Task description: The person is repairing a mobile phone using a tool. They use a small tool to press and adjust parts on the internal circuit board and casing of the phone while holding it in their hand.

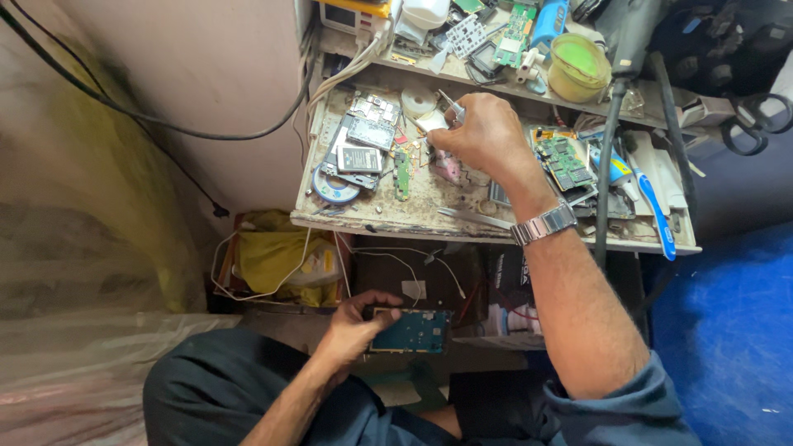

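Head view: left hand (357,324) grips a blue-green circuit board (413,331) by its left edge, low over the lap, below the worktop (388,216). Right hand (483,132) is up on the worktop, pinched on what looks like metal tweezers (452,106). Opened phone (357,153) lies left of it, green boards (564,162) right.
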